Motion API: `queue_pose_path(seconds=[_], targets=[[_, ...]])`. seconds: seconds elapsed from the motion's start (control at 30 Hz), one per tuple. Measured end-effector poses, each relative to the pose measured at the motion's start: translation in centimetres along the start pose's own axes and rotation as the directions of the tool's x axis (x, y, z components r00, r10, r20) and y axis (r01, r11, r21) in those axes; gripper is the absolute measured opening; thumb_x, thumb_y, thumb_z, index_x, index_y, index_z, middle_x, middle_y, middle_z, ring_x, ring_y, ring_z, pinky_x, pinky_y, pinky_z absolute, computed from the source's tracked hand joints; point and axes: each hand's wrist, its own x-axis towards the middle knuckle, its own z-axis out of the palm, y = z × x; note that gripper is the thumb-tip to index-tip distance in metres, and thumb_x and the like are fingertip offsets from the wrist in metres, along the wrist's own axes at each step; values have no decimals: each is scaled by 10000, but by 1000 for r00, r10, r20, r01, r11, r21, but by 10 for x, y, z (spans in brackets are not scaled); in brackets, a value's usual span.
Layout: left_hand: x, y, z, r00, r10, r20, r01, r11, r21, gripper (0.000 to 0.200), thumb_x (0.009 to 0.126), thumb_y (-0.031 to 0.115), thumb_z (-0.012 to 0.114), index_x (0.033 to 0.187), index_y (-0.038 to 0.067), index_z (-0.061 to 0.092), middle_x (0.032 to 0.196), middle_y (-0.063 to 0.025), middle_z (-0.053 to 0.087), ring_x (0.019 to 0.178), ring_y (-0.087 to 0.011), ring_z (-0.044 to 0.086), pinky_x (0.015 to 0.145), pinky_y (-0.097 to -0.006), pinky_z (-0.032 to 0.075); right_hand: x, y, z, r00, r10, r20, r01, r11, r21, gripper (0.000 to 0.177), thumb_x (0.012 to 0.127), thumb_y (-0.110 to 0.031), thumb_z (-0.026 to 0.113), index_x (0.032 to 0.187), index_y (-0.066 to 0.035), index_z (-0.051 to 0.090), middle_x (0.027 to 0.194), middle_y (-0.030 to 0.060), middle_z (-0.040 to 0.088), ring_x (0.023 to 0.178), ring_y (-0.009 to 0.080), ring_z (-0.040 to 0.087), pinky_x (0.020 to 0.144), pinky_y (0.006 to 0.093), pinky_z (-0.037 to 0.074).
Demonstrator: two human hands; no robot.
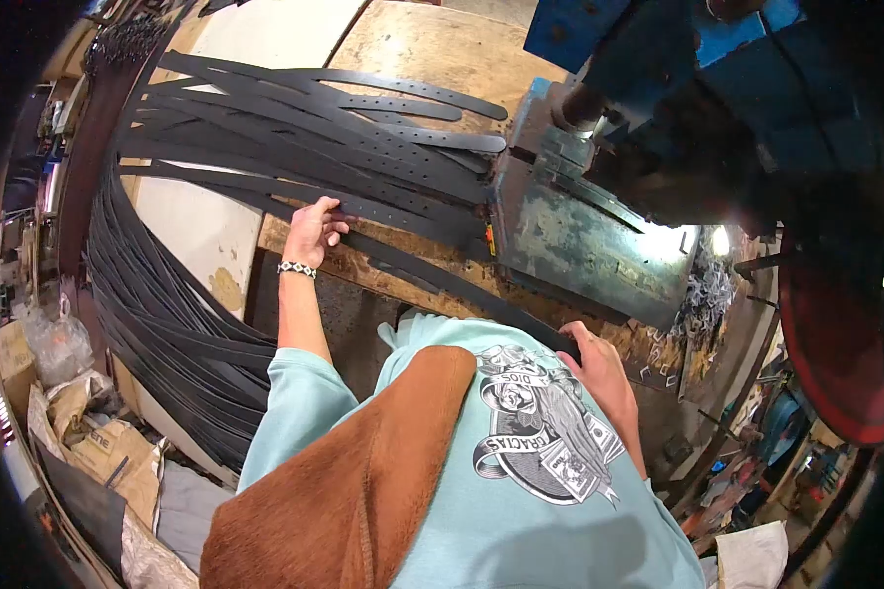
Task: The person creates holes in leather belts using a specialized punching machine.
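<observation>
A long black belt strap stretches slantwise in front of my body, across the front edge of the table. My left hand, with a beaded bracelet at the wrist, has its fingers curled on the strap at the upper left. Near my shirt, my right hand grips the strap's lower right end between thumb and fingers. Just beyond my left hand lies a spread pile of black belt straps, several with punched holes and rounded tips.
A blue press machine with a worn metal bed stands at the right of the wooden table. Many black straps hang over the left edge. Metal scraps lie by the press, near a red wheel.
</observation>
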Motion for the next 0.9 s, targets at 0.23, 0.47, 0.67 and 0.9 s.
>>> queue_pose_path(seconds=[0.23,0.47,0.67,0.9], targets=[[-4,3,6,998,-13,-57,33,935,353,372,969,331,698,1017,-37,710,792,-144,752,502,-115,605,373,-245,360,4,3,7,999,-38,-30,36,997,-72,360,929,-137,691,1253,-48,564,1119,226,703,1077,437,660,895,516,505],[-24,2,38,860,510,-1,-263,446,856,343,886,292,812,786,-20,711,703,-153,725,595,-230,701,583,-383,537,9,6,12,997,-60,-55,53,993,-106,398,923,-146,689,1293,-28,601,1154,228,705,1110,426,658,934,502,519],[-16,3,57,620,720,311,-502,60,863,393,825,124,795,1205,139,695,1273,-131,614,1225,-315,592,982,-444,502,16,12,21,998,31,-47,-40,977,-210,416,916,-166,704,1295,-24,610,1121,259,696,1096,420,660,941,491,519],[13,15,30,476,662,578,-655,-172,736,399,788,98,817,1170,181,738,1266,-86,603,1286,-293,539,1080,-469,402,34,-45,17,979,-146,-143,133,986,-98,283,922,-122,697,1180,-12,668,1134,204,689,1061,406,664,935,460,523]])
